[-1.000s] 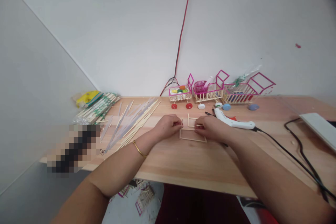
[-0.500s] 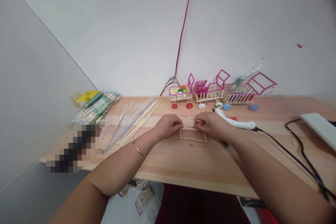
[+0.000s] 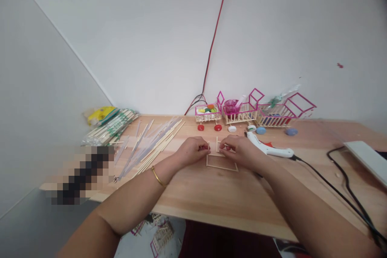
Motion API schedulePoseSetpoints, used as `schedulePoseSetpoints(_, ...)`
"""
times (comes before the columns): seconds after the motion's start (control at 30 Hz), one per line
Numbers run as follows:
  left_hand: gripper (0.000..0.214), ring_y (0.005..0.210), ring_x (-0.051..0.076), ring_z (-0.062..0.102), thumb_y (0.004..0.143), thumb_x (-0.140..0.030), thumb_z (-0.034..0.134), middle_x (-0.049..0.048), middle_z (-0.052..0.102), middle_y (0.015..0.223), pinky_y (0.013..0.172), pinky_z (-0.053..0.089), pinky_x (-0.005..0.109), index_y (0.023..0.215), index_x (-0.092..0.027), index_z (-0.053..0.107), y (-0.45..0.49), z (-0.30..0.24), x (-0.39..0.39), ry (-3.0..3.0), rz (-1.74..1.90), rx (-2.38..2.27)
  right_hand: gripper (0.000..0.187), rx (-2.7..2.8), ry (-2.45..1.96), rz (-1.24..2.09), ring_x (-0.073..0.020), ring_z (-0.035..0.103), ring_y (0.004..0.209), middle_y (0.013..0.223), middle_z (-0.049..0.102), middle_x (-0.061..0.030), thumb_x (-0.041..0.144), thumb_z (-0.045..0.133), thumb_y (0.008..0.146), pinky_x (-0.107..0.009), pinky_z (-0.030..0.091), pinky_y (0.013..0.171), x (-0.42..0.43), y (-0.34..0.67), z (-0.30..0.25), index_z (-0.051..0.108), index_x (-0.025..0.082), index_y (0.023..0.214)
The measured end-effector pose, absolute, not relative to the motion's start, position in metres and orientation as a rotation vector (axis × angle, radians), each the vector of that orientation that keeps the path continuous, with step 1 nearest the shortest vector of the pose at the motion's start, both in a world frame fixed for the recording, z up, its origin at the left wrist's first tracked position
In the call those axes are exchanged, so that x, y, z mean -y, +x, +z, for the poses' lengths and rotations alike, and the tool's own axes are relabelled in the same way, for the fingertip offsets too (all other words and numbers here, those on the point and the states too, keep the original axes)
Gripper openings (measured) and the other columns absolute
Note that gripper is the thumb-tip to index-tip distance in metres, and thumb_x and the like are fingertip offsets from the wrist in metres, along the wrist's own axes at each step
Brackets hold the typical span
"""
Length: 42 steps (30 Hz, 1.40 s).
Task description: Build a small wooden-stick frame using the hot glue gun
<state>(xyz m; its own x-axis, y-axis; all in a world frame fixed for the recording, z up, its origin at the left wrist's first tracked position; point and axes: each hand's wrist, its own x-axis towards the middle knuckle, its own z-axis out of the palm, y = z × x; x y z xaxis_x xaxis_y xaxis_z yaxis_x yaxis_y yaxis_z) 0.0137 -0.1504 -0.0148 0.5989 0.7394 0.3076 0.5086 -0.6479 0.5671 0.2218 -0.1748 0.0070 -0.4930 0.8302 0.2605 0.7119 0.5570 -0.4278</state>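
On the wooden table lies a thin rectangular frame of pale wooden sticks [image 3: 222, 167], its far part screened by my fingers. My left hand [image 3: 196, 150] is closed at the frame's far left corner, pinching a short stick [image 3: 209, 144] that stands up between the fingertips. Just across from it, my right hand [image 3: 237, 150] is closed at the far side, thumb and fingers on a stick piece with an upright stick [image 3: 217, 144]; its right portion is hidden behind the fingers. A white glue gun [image 3: 279, 152] with an orange trigger rests beside my right hand.
Along the wall stand three small stick carts [image 3: 240, 117] with pink rims and bottle-cap wheels. Loose sticks and translucent glue sticks [image 3: 151, 143] spread at left, near bagged sticks [image 3: 116, 127]. Black cables [image 3: 341, 177] and a white board [image 3: 367, 159] occupy the right.
The view has tilted up slightly, so the table sits lower. My right hand has shifted slightly left, nearer the upright stick; my left hand still pinches its short stick.
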Motion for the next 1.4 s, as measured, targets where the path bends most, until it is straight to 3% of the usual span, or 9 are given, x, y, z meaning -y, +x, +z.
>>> schedulePoseSetpoints(0.13,0.009,0.066,0.01,0.053,0.075,-0.02,0.057,0.0016,0.061,0.072,0.063,0.039,0.02,0.072,-0.014,0.064,0.014,-0.014,0.15,2.418,0.74,-0.975,0.012,2.346,-1.231,0.37,-0.0147,0.053,0.07,0.077,0.06,-0.004,0.021,0.052,0.077,-0.027,0.04,0.065,0.176,0.223,0.008,0.063,0.018,0.08)
schedulePoseSetpoints(0.27,0.01,0.065,0.01,0.053,0.075,-0.021,0.058,0.0015,0.061,0.071,0.062,0.039,0.02,0.072,-0.014,0.064,0.014,-0.015,0.151,2.414,0.74,-0.987,0.022,2.344,-1.183,0.431,-0.012,0.051,0.066,0.092,0.056,-0.0063,0.019,0.047,0.079,-0.025,0.04,0.062,0.182,0.223,0.014,0.063,0.018,0.096)
schedulePoseSetpoints(0.4,0.01,0.066,0.01,0.054,0.075,-0.022,0.058,0.0015,0.061,0.07,0.063,0.039,0.02,0.072,-0.014,0.064,0.013,-0.017,0.15,2.43,0.741,-0.979,0.03,2.478,-0.995,0.587,-0.0129,0.053,0.078,0.093,0.054,-0.006,0.015,0.041,0.083,-0.024,0.041,0.068,0.197,0.217,0.023,0.062,0.021,0.104)
schedulePoseSetpoints(0.53,0.01,0.069,0.011,0.054,0.076,-0.021,0.058,0.002,0.062,0.073,0.065,0.041,0.021,0.075,-0.015,0.065,0.012,-0.017,0.149,2.442,0.715,-0.968,0.022,2.682,-0.809,0.756,-0.0132,0.056,0.078,0.087,0.062,-0.0035,0.017,0.047,0.081,-0.024,0.041,0.07,0.211,0.206,0.022,0.064,0.021,0.095)
schedulePoseSetpoints(0.8,0.009,0.069,0.011,0.055,0.075,-0.021,0.058,0.0022,0.062,0.072,0.066,0.041,0.022,0.074,-0.014,0.065,0.012,-0.018,0.148,2.477,0.69,-0.971,0.013,2.79,-0.883,0.729,-0.014,0.056,0.071,0.077,0.065,-0.0015,0.019,0.052,0.077,-0.025,0.039,0.065,0.212,0.199,0.011,0.065,0.02,0.081)
schedulePoseSetpoints(1.0,0.009,0.069,0.011,0.055,0.075,-0.021,0.059,0.0018,0.062,0.073,0.066,0.041,0.022,0.076,-0.015,0.065,0.012,-0.017,0.149,2.453,0.704,-0.967,0.02,2.46,-1.115,0.74,-0.0116,0.053,0.063,0.073,0.062,-0.0014,0.02,0.048,0.077,-0.023,0.04,0.059,0.206,0.206,0.017,0.062,0.019,0.092)
schedulePoseSetpoints(1.2,0.009,0.069,0.011,0.054,0.075,-0.021,0.059,0.0021,0.061,0.073,0.066,0.041,0.022,0.076,-0.014,0.065,0.012,-0.015,0.149,2.436,0.707,-0.968,0.015,2.511,-1.055,0.981,-0.0111,0.054,0.059,0.067,0.062,0.0007,0.023,0.054,0.074,-0.022,0.039,0.053,0.207,0.207,0.011,0.062,0.02,0.086)
schedulePoseSetpoints(1.4,0.009,0.07,0.011,0.054,0.075,-0.022,0.058,0.0018,0.061,0.073,0.066,0.04,0.022,0.076,-0.015,0.064,0.012,-0.015,0.149,2.426,0.704,-0.965,0.015,2.467,-1.19,0.747,-0.0111,0.051,0.055,0.062,0.06,0.0011,0.032,0.054,0.077,-0.022,0.036,0.05,0.199,0.218,0.019,0.064,0.021,0.076)
